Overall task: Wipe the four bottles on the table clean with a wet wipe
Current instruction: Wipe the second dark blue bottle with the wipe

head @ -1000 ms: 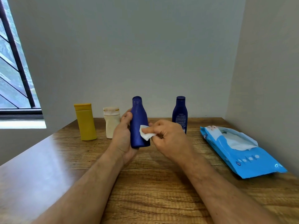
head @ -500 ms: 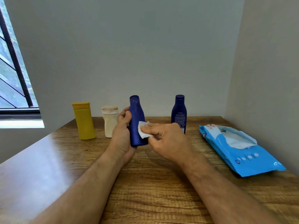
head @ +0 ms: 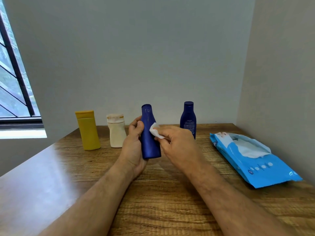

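Here, held upright at the table's centre, lifted clear of the wood: blue bottle [head: 150, 138], clasped from 9 o'clock by the left hand [head: 134, 147], thumb and fingers curled round its body. At 3 o'clock of the bottle, right hand [head: 179, 143], fingers pinched on a folded wet wipe [head: 156, 132] pressed against the bottle's shoulder. Best done by keeping the wipe flat against the plastic, stroking down from neck to base, then turning the bottle in the left-hand clasp to bring the hidden side round; probably worth a pass over the cap and the underside too. Grip firm but not squeezing, since a damp plastic wall likely turns slippery. Still standing toward 12 o'clock on the table [head: 162, 201]: dark blue bottle [head: 187, 120] at about 1 o'clock, just behind the right hand; cream bottle [head: 116, 131] at 11 o'clock, close beside the left hand; yellow bottle [head: 87, 130] farther toward 10 o'clock. Little room there, so elbows and knuckles kept from swinging back into those three. Wipes pack [head: 252, 157] at 3 o'clock, well apart, lying near the right wall, with a sheet poking out. Open wood toward 6 and 8 o'clock, the safest side for drawing the bottle nearer; table edge at far left running diagonally.
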Available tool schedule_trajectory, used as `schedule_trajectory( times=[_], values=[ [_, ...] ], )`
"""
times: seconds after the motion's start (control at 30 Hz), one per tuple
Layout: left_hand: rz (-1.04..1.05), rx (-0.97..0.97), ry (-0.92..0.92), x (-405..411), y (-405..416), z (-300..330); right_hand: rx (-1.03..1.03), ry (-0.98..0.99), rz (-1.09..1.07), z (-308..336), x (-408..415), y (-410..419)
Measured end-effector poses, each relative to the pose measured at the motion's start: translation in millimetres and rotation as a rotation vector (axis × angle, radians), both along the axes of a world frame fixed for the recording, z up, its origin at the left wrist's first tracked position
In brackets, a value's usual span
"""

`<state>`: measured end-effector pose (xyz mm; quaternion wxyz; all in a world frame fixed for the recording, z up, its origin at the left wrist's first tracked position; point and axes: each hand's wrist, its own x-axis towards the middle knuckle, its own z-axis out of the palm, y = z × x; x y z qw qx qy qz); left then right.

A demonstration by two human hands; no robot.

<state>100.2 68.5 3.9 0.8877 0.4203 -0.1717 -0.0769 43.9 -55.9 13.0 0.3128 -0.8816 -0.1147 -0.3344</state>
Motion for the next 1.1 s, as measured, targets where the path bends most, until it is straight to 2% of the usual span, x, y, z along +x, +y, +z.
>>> schedule_trajectory(
  times=[0.07,0.23,0.33,0.43,0.53,0.67,0.73,0.83,0.9,1.1],
  values=[
    [0.027,0.016,-0.003,1,-1,0,-0.033,-0.046,-0.056,0,-1,0],
    [0.033,0.059,-0.003,2,0,-2,0.151,-0.160,-0.141,4,-2,-1],
    [-0.047,0.131,-0.001,-3,-1,-2,0.243,-0.181,-0.174,7,-5,-3],
    [-0.133,0.194,-0.033,-6,-2,-4,0.232,-0.213,-0.179,7,-7,-3],
    [-0.132,0.185,-0.038,-7,-3,-4,0.242,-0.134,-0.058,2,-5,-2],
    [0.007,0.108,-0.043,2,2,-1,0.086,0.058,0.005,-5,0,-4],
    [0.061,0.105,-0.049,5,5,0,0.015,0.091,0.016,-6,0,-2],
    [0.049,0.118,-0.070,1,4,1,-0.008,0.010,0.016,-5,0,2],
    [0.007,0.159,-0.093,-5,1,-1,0.066,-0.044,0.013,-2,0,3],
    [-0.123,0.239,-0.106,-13,-4,-4,0.190,-0.283,-0.153,4,-2,-3]
  ],
)
